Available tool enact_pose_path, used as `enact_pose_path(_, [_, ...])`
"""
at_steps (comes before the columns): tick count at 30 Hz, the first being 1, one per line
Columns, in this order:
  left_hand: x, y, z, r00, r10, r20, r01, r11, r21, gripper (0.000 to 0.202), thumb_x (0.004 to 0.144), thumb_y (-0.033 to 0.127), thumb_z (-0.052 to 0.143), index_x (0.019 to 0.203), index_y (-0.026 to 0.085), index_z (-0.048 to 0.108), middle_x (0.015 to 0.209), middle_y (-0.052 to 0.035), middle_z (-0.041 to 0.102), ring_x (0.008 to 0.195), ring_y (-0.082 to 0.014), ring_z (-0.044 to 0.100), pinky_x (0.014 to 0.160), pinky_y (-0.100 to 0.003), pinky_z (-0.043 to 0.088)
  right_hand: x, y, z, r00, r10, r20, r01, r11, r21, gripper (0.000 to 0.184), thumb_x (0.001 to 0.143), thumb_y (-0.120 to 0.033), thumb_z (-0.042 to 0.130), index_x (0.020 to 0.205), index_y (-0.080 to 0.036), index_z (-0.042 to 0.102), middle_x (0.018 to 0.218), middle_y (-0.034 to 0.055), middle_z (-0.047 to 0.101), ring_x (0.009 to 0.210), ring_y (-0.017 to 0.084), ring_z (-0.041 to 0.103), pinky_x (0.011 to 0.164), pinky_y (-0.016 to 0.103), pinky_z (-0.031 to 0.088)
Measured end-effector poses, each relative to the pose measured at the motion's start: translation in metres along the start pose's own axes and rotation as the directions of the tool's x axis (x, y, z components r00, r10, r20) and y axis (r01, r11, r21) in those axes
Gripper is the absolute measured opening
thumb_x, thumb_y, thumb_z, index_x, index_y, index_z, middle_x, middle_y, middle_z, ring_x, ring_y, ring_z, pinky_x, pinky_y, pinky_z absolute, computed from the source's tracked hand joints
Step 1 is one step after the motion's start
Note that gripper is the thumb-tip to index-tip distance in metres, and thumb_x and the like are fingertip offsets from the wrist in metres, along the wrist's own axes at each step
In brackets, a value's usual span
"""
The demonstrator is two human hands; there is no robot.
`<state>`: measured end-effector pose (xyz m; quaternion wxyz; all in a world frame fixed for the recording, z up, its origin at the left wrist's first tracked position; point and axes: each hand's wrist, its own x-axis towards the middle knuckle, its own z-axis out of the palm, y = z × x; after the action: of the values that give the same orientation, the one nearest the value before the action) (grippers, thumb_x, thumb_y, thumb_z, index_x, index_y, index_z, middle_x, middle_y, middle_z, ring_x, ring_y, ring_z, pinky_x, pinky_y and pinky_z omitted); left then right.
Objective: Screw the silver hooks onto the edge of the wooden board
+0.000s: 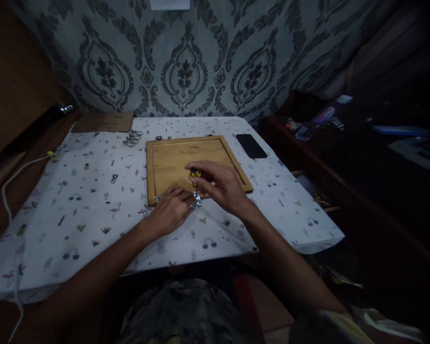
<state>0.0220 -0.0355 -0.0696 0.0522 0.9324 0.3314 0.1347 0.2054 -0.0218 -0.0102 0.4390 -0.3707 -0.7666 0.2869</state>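
Note:
A framed wooden panel (pixel 186 157), like a cabinet door, lies flat on the table. My right hand (pixel 224 186) pinches the short yellow-and-black handle of a screwdriver (pixel 194 175), held upright over the panel's front edge. Below its tip sits a shiny metal hinge (pixel 196 200) at that edge. My left hand (pixel 172 209) rests over the panel's front edge, fingers bent and close together, their tips against the hinge. Another bit of metal (pixel 158 198) shows at the left of this hand, partly covered by it.
A black phone (pixel 251 145) lies right of the panel. Several metal parts (pixel 133 138) are piled at the back left, near a brown cardboard piece (pixel 103 122). A small dark metal piece (pixel 114 178) lies left of the panel. A white cable (pixel 7 200) hangs over the left side.

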Motion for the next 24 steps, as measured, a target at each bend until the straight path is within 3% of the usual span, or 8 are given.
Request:
enact_pose_path(4, [0.0,0.0,0.0,1.0,-0.012,0.003,0.012,1.0,0.0,0.023,0.102,0.022,0.05,0.118,0.015,0.066,0.118,-0.0104,0.072,0.112,-0.0273,0.061,0.098,-0.046,0.046,0.003,0.004,-0.003,0.999,-0.013,-0.039,0.012,1.0,-0.024,0.024,0.092,-0.038,0.068,0.108,-0.02,0.071,0.085,0.0024,0.068,0.067,0.013,0.066,0.056,0.025,0.052])
enact_pose_path(12, [0.001,0.001,-0.001,0.999,-0.027,0.029,0.027,1.0,-0.001,0.021,0.101,0.023,0.054,0.116,0.016,0.068,0.118,-0.0089,0.071,0.112,-0.0261,0.06,0.097,-0.044,0.045,-0.003,0.008,-0.007,0.967,0.087,-0.238,-0.097,0.995,-0.029,0.038,0.082,-0.053,0.078,0.085,-0.022,0.055,0.063,-0.0055,0.054,0.051,0.01,0.055,0.045,0.022,0.042])
enact_pose_path(16, [0.0,0.001,0.0,0.999,-0.025,0.025,0.025,1.0,0.018,0.021,0.101,0.023,0.054,0.115,0.015,0.067,0.12,-0.0096,0.071,0.113,-0.0263,0.059,0.098,-0.043,0.044,-0.006,0.01,-0.01,0.965,0.175,-0.195,-0.152,0.98,0.128,0.043,0.079,-0.054,0.08,0.088,-0.023,0.051,0.066,-0.0071,0.056,0.046,0.008,0.055,0.042,0.02,0.046])
enact_pose_path(21, [0.0,0.0,0.0,1.0,-0.016,0.012,0.016,1.0,0.007,0.023,0.102,0.022,0.051,0.119,0.016,0.066,0.118,-0.0104,0.07,0.112,-0.0263,0.059,0.097,-0.044,0.045,-0.009,0.013,-0.02,0.986,0.15,-0.066,-0.134,0.971,0.198,0.041,0.086,-0.052,0.074,0.109,-0.02,0.063,0.075,-0.0033,0.064,0.055,0.01,0.066,0.053,0.022,0.055])
enact_pose_path(24, [-0.001,0.0,0.001,1.0,0.006,-0.001,-0.006,1.0,0.005,0.024,0.103,0.022,0.048,0.118,0.017,0.066,0.117,-0.0105,0.071,0.111,-0.0259,0.06,0.097,-0.045,0.046,-0.01,0.015,-0.02,0.982,0.16,-0.098,-0.14,0.973,0.184,0.041,0.083,-0.055,0.076,0.098,-0.018,0.067,0.068,-0.0033,0.063,0.049,0.01,0.062,0.048,0.022,0.052])
